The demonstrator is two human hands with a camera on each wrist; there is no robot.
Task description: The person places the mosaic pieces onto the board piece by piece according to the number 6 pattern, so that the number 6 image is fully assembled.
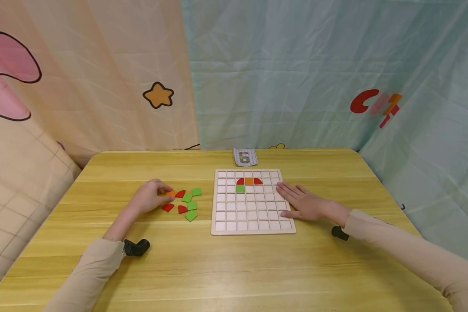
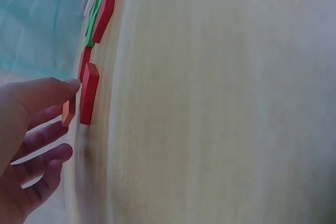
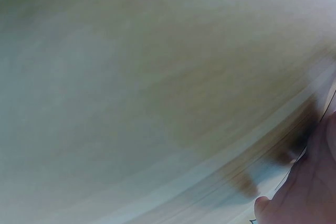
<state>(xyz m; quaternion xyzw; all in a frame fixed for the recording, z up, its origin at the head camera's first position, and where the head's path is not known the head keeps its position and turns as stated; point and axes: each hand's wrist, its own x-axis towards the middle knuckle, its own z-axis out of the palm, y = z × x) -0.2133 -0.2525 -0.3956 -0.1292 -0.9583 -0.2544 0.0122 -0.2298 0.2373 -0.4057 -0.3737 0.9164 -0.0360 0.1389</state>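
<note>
My left hand [image 1: 148,197] pinches an orange square tile [image 1: 170,193] between thumb and fingers, left of the board. In the left wrist view the same orange tile [image 2: 68,111] shows edge-on at the fingertips. Close by on the table lie red quarter-round tiles [image 1: 183,209] and several green square tiles [image 1: 192,206]. The wooden grid board [image 1: 253,215] bears an orange square [image 1: 249,181] between two red quarter-rounds, with a green square [image 1: 240,188] under the left one. My right hand [image 1: 306,203] rests with straight fingers on the board's right edge.
A small printed card [image 1: 245,157] with a coloured pattern on a grid lies behind the board, near the table's far edge. Patterned curtains [image 1: 277,86] hang behind and beside the wooden table [image 1: 234,268]. Black devices sit at both wrists.
</note>
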